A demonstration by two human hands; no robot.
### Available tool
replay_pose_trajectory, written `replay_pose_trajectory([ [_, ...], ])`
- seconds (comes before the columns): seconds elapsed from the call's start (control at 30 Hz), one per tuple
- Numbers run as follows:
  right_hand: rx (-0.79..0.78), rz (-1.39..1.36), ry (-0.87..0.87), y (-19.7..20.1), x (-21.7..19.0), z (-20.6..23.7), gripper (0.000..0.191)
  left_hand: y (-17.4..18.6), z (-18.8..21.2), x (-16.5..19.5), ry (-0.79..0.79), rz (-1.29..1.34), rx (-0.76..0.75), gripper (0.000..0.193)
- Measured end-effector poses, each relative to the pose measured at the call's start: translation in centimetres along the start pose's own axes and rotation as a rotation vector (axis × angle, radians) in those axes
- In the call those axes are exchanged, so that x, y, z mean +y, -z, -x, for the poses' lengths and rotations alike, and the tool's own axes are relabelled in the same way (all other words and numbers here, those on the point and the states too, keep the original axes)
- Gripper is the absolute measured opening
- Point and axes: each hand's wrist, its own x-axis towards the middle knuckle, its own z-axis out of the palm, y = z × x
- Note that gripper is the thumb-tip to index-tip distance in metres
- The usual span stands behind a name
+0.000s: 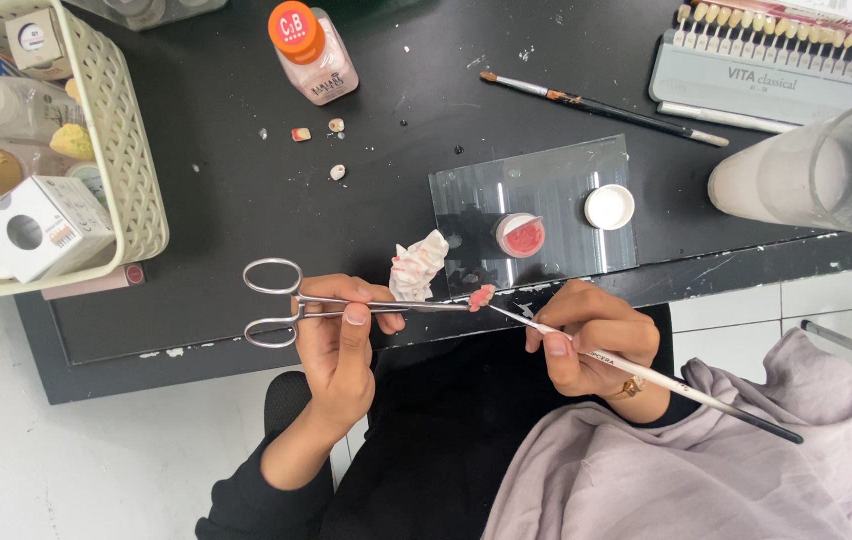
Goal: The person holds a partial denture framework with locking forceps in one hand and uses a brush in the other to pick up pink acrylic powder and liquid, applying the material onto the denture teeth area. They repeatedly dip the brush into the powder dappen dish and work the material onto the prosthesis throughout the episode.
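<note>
Left hand [341, 335] fingers pinch the steel scissor-handled forceps [346, 305], clamping a small pink tooth piece [482, 296] over the black surface [226, 200] edge. Right hand [586, 340] fingers grip a thin white-handled brush [646, 375], its tip touching that piece. Crumpled tissue [418, 266] just beside; glass slab [546, 210] beyond.

1. One view only, from a camera worn on the person's head.
2. It faces steeply down, close over the hands and the near edge of the black bench [246, 210].
3. White floor [66, 460] shows below.
</note>
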Motion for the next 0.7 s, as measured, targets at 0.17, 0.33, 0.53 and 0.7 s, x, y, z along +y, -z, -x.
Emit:
replay_pose_trajectory([
  [0.17, 0.003, 0.011, -0.024, -0.01, -0.28, 0.01, 0.025, 0.03, 0.03, 0.0, -0.001, -0.003, -0.003, 0.016],
  [0.33, 0.008, 0.001, 0.008, -0.04, -0.06, -0.12, 0.025, 0.04, 0.04, -0.02, -0.001, 0.003, -0.002, 0.015],
  [0.53, 0.003, 0.012, -0.002, -0.01, -0.02, -0.04, 0.026, 0.04, 0.09, 0.03, 0.005, 0.0, 0.005, 0.015],
  [0.7, 0.019, 0.005, -0.005, 0.03, -0.11, 0.09, 0.027, 0.03, 0.01, 0.01, -0.001, 0.0, -0.001, 0.015],
])
